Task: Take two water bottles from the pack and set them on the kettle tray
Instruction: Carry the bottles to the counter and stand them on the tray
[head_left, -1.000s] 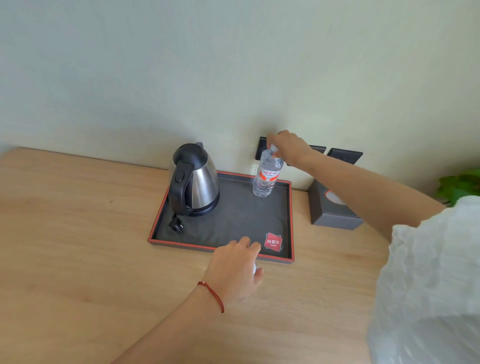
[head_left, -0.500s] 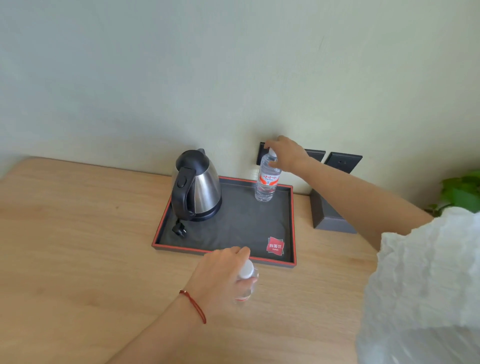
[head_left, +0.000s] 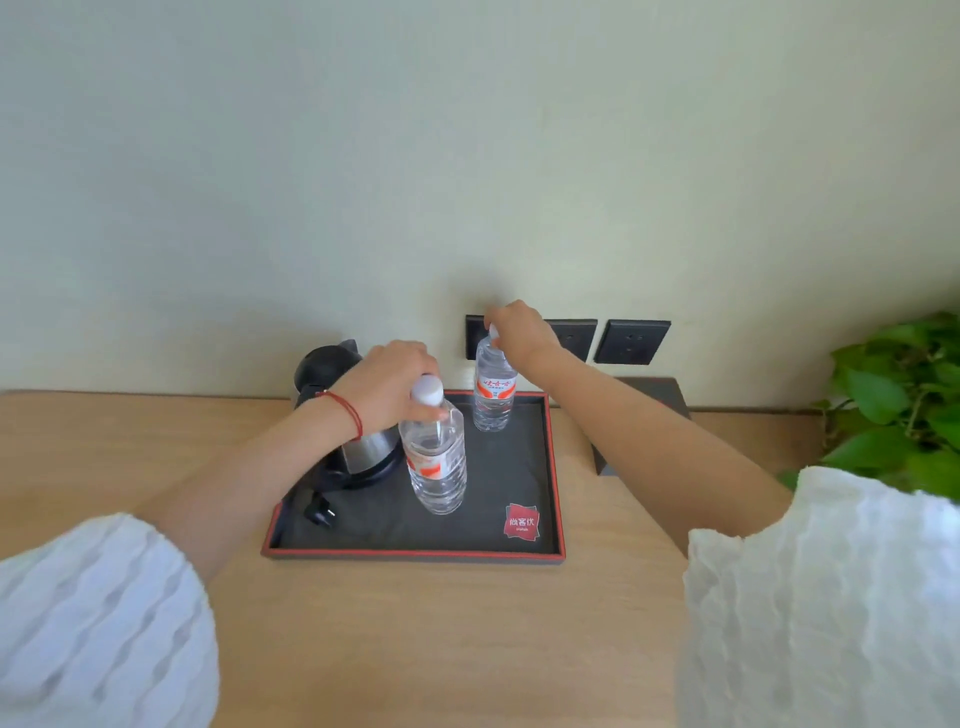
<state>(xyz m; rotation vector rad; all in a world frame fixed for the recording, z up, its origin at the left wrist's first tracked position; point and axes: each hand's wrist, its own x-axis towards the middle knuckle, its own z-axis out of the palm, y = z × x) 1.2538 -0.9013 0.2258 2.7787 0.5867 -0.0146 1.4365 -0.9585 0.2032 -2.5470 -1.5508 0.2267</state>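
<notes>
- The left hand (head_left: 387, 387) sits just left of the frame's centre, back of the hand up, fingers curled around the neck of the near bottle (head_left: 436, 457) right below its white cap (head_left: 427, 389).
- Its forearm runs down and to the left to a white crinkled sleeve (head_left: 98, 618) in the lower left corner; a red string bracelet (head_left: 345, 410) circles the wrist.
- The near bottle stands upright in the middle of the kettle tray (head_left: 415, 552), with its base on or just above the dark mat; I cannot tell which.
- The right hand (head_left: 519, 332) is a little above centre, reaching toward the wall, with fingers closed over the cap end of the far bottle (head_left: 493, 395).
- The right forearm slants down and to the right into a second white sleeve (head_left: 831, 597) at the lower right.
- The far bottle stands upright at the tray's upper right corner, with its red and white label facing the camera.
- The kettle (head_left: 358, 447) stands on the left part of the tray, largely hidden behind the left wrist; its black plug (head_left: 322, 512) lies on the mat in front of it.
- A red logo card (head_left: 521, 521) lies at the tray's lower right.
- The tray rests on the wooden bench (head_left: 441, 649), which fills the lower half of the frame.
- Dark wall sockets (head_left: 631, 341) show behind the right hand, a dark box (head_left: 670, 397) sits right of the tray, and a green plant (head_left: 904, 400) fills the right edge.
</notes>
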